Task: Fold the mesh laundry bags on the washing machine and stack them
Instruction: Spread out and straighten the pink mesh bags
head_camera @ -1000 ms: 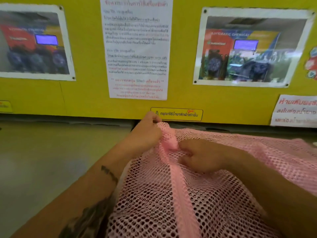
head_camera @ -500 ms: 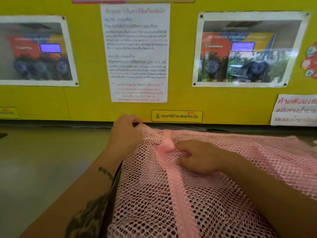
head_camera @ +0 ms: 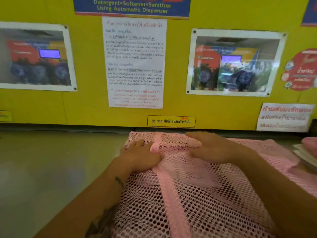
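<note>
hands flat on pink mesh bag (head_camera: 197, 194) by its far edge, left hand (head_camera: 139, 156), right hand (head_camera: 208, 148), fingers spread, gripping nothing

A yellow wall (head_camera: 178, 103) carries a white notice (head_camera: 135, 62) between two laminated photos (head_camera: 235, 62).

One head-worn wide-angle view looks forward and down — close over the washing machine top (head_camera: 51, 169), both forearms entering from the bottom edge, and faces the yellow wall (head_camera: 176, 66) of posted notices just behind it.
</note>
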Demonstrator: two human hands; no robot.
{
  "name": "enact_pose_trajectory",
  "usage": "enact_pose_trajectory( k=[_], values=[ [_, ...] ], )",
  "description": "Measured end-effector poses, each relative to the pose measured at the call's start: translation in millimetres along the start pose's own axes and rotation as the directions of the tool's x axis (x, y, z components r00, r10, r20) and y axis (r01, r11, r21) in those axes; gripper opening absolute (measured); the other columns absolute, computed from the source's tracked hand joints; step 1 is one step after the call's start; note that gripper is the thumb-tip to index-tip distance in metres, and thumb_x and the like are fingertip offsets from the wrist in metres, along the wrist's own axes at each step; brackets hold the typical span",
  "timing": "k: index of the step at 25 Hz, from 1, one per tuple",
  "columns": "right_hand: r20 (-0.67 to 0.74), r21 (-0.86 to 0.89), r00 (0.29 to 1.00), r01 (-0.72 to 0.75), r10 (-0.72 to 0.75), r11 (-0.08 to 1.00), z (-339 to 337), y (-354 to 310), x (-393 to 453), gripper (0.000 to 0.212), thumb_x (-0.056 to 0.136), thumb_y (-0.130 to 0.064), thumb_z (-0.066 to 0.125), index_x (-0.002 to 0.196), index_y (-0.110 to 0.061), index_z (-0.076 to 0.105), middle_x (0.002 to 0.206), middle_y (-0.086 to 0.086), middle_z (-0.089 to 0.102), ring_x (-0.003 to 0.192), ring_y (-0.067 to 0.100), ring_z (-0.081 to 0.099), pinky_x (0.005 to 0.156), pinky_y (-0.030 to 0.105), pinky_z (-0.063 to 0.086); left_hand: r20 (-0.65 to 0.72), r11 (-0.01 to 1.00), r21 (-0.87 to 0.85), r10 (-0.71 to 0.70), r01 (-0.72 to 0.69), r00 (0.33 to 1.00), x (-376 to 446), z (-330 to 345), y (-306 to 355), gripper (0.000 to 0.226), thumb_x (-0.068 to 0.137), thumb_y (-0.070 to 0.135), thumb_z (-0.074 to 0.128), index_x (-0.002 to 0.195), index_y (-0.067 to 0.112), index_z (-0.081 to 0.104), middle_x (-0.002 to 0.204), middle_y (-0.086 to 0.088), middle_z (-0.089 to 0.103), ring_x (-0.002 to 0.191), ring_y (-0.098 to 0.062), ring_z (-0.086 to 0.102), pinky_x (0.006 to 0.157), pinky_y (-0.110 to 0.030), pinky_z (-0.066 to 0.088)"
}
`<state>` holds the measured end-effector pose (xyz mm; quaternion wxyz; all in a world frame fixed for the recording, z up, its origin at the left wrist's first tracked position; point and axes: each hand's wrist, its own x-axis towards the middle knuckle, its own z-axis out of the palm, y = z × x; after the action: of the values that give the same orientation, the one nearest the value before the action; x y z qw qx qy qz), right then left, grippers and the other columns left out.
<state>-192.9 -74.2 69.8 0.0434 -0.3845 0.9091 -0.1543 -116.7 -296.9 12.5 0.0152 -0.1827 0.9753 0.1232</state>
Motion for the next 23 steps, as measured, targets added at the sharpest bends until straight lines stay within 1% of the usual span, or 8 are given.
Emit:
enact_pose_trajectory(
  k=[3,6,9,13,17,20,22,23],
  values=[
    [0.023,-0.086,0.997,-0.076,0.078,0.993,-29,20,-41,0.068,0.093,-0.046,0.056,0.152,-0.036,0.023,0.161,-0.010,0.021,0.146,0.014,0.021,0.116,0.035,0.018,-0.164,0.999,-0.052,-0.005,-0.003,0.986,-5,-10,6,0.095,0.071,0.077,0.047,0.151,0.037,0.017,0.162,-0.006,0.017,0.146,-0.031,0.019,0.114,-0.061,0.019],
    [0.072,-0.278,0.956,-0.255,0.285,0.926,-24,53,-94,0.074,0.089,-0.060,0.049,0.152,-0.043,0.014,0.164,-0.007,0.014,0.148,0.021,0.018,0.119,0.044,0.014,-0.311,0.973,0.226,0.039,0.034,0.950,-9,-21,20,0.081,0.079,0.051,0.062,0.148,0.038,0.022,0.158,-0.006,0.022,0.145,-0.030,0.017,0.114,-0.067,0.010],
    [0.066,-0.234,0.908,-0.389,0.413,0.891,-1,83,-133,0.084,0.080,-0.074,0.040,0.150,-0.046,0.003,0.165,-0.004,0.010,0.148,0.026,0.019,0.119,0.052,0.018,-0.226,0.877,0.478,0.179,-0.052,0.958,-11,-33,49,0.057,0.086,0.041,0.058,0.139,0.044,0.037,0.149,0.001,0.038,0.139,-0.026,0.032,0.113,-0.064,0.015],
    [-0.072,-0.092,0.906,-0.422,0.417,0.902,-4,97,-166,0.086,0.086,-0.072,0.037,0.152,-0.040,-0.008,0.165,-0.001,0.007,0.149,0.027,0.015,0.119,0.051,0.015,0.037,0.892,0.114,0.437,-0.438,0.899,-22,-44,117,0.042,0.091,0.034,0.057,0.132,0.041,0.049,0.132,0.009,0.055,0.118,-0.014,0.053,0.099,-0.036,0.044],
    [-0.140,-0.148,0.886,-0.461,0.443,0.875,-19,113,-188,0.071,0.093,-0.064,0.035,0.153,-0.029,0.020,0.162,-0.001,0.024,0.145,0.025,0.027,0.116,0.049,0.024,0.010,0.770,0.017,0.638,-0.638,0.770,-25,-23,207,0.033,0.094,0.036,0.052,0.127,0.036,0.055,0.118,0.010,0.060,0.104,-0.010,0.057,0.087,-0.031,0.049],
    [-0.124,-0.198,0.885,-0.466,0.449,0.862,-25,125,-205,0.057,0.090,-0.067,0.031,0.124,-0.029,0.056,0.136,0.001,0.057,0.123,0.023,0.051,0.103,0.046,0.040,0.027,0.761,-0.058,0.649,-0.647,0.761,-12,-1,260,0.040,0.097,0.040,0.043,0.136,0.032,0.050,0.133,0.005,0.057,0.117,-0.016,0.054,0.100,-0.040,0.045],
    [-0.111,-0.197,0.875,-0.483,0.470,0.853,-36,131,-222,0.056,0.087,-0.071,0.029,0.096,-0.028,0.064,0.106,-0.005,0.065,0.102,0.021,0.057,0.091,0.044,0.046,0.199,0.790,0.046,0.593,-0.612,0.780,4,15,279,0.051,0.098,0.052,0.030,0.143,0.032,0.043,0.149,0.000,0.045,0.131,-0.021,0.044,0.110,-0.045,0.035],
    [-0.098,-0.191,0.866,-0.500,0.490,0.845,-42,135,-229,0.057,0.086,-0.073,0.030,0.099,-0.030,0.065,0.107,-0.007,0.064,0.102,0.019,0.058,0.091,0.044,0.046,0.274,0.817,0.104,0.525,-0.567,0.806,14,23,282,0.059,0.095,0.061,0.026,0.146,0.034,0.036,0.154,-0.002,0.037,0.137,-0.025,0.038,0.113,-0.048,0.030]
  ],
)
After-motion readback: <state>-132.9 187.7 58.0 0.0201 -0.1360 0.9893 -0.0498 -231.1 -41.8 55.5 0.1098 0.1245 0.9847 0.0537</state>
